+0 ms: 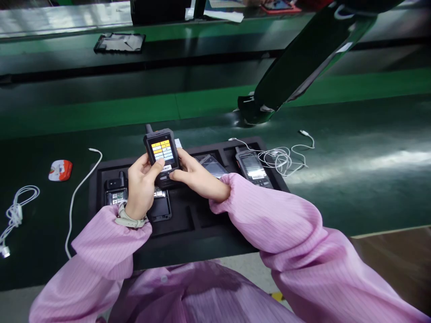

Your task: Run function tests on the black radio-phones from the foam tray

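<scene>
A black handheld two-way radio [171,157] with a stubby antenna is held upright above a dark tray [182,226]. Its lit screen shows rows of yellow and white tiles. My left hand [141,184] is closed round its left side, the thumb on the lower screen. On the other side, my right hand [191,175] grips the lower right edge, with its thumb near the keys. Below, the tray holds two more radios lying face down or opened [116,195], partly hidden by my left hand and sleeve. Another radio [253,167] lies face up at the tray's right.
Coiled white cables [281,159] lie across the tray's right edge, and another bundle [15,213] is at far left. A single white cable [72,202] runs beside the tray. An orange-and-white object [60,170] sits left. A dark arm [303,58] slants down at upper right.
</scene>
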